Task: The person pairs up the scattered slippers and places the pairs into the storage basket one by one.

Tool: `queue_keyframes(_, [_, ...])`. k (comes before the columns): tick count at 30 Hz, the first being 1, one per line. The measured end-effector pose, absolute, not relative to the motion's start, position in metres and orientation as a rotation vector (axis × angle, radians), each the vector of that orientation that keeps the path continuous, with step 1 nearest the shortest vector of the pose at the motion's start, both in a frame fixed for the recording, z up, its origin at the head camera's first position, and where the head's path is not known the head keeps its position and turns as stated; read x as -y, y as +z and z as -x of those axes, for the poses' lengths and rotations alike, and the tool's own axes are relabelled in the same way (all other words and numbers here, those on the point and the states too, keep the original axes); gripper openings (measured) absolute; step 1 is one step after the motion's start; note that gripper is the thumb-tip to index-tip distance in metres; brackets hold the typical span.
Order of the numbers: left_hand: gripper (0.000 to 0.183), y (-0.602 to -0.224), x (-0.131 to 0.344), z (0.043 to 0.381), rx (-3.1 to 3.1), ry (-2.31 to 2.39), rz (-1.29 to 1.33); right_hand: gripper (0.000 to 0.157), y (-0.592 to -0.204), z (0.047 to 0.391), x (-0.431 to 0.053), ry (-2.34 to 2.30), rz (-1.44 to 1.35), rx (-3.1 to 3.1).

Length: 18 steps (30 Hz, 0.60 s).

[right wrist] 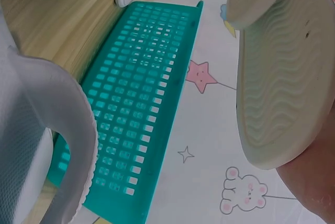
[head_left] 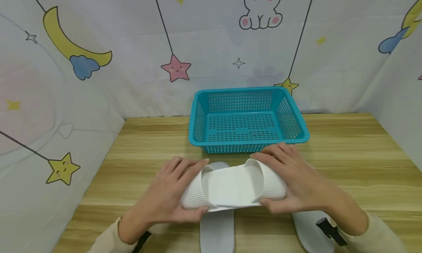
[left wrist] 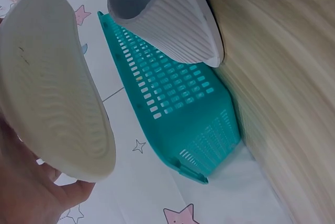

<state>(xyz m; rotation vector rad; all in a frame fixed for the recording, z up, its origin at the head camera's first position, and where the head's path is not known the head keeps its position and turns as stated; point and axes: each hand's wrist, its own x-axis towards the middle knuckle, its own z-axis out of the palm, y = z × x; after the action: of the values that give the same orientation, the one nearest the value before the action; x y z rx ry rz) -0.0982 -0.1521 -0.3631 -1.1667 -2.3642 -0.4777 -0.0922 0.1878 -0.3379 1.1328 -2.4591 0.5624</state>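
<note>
Two white slippers with ribbed straps are held up over the table, toes outward and heels overlapping in the middle. My left hand [head_left: 166, 194] grips the toe end of the left white slipper [head_left: 192, 194], thumb below and fingers over the top. Round the toe of the right white slipper [head_left: 274, 181], my right hand [head_left: 301, 183] curls in the same way. Both wrist views show wavy-patterned soles from underneath. Beneath the held pair lies a grey slipper [head_left: 217, 227], partly covered by it. Another grey slipper [head_left: 311, 227] lies under my right wrist.
A blue-green plastic basket [head_left: 248, 143] stands behind the hands, near the back of the wooden table [head_left: 151, 139]. Its inside holds nothing visible. A white cloth [head_left: 211, 36] printed with stars, moons and a bear hangs behind and at the sides.
</note>
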Motion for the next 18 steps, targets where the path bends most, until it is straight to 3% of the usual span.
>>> queue_keyframes(18, [0.087, -0.359, 0.138, 0.091, 2.290, -0.652, 1.262, 0.086, -0.333, 0.087, -0.172, 0.587, -1.176, 2.396])
